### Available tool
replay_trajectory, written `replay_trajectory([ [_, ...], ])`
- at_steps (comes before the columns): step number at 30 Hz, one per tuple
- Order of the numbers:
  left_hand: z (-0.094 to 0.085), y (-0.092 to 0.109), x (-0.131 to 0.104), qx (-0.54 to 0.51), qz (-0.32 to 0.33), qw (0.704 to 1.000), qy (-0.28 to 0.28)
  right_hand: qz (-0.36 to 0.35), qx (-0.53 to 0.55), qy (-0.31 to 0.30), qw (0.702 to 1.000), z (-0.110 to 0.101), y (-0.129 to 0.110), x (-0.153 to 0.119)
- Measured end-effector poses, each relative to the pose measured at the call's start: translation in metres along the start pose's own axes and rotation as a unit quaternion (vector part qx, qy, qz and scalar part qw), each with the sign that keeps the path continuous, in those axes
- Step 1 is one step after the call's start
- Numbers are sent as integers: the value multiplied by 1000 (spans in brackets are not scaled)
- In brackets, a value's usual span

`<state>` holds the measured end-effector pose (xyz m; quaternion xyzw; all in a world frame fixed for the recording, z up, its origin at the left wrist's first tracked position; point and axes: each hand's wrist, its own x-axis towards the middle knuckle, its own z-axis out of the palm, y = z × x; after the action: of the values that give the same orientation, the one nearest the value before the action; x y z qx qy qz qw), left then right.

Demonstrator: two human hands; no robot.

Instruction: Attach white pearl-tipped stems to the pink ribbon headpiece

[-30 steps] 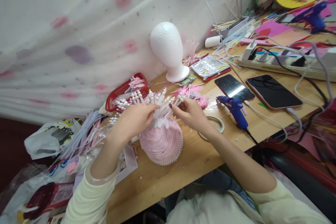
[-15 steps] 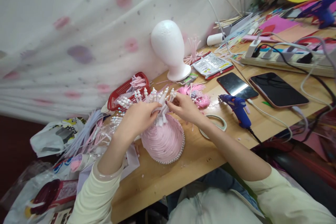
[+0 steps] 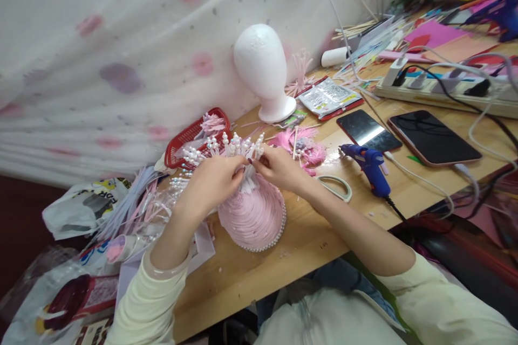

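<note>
A pink strand-covered dome (image 3: 253, 215) with a pearl-beaded rim rests on the wooden table. White stems tipped with pearly beads (image 3: 232, 144) fan up from its top. My left hand (image 3: 216, 178) is closed around the stems from the left, thumb pointing right. From the right, my right hand (image 3: 279, 166) pinches the stems near their base, its fingertips close to my left thumb. The fingers partly hide where the stems meet the dome.
Behind stand a white foam head (image 3: 261, 67) and a red basket (image 3: 174, 148). To the right lie a tape roll (image 3: 342, 192), a blue glue gun (image 3: 370, 167), two phones (image 3: 435, 137) and a power strip (image 3: 437, 98). Plastic bags and strips crowd the left.
My right hand has moved slightly left and down, and its fingertips are now nearer my left thumb. The view has shifted a little.
</note>
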<state>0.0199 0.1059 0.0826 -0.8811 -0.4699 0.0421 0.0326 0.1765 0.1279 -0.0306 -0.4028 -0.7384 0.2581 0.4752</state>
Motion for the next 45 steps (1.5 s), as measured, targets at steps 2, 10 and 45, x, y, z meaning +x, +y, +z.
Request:
replay_trajectory([
  [2,2,-1,0,-23,-2,1000,16,-1,-12,-5,1000,-2,-3,1],
  [10,4,4,-1,-111,-39,991,68,-4,-80,-43,996,-7,-14,6],
  [45,39,12,15,-308,-121,921,203,73,106,-43,991,-13,-1,-2],
])
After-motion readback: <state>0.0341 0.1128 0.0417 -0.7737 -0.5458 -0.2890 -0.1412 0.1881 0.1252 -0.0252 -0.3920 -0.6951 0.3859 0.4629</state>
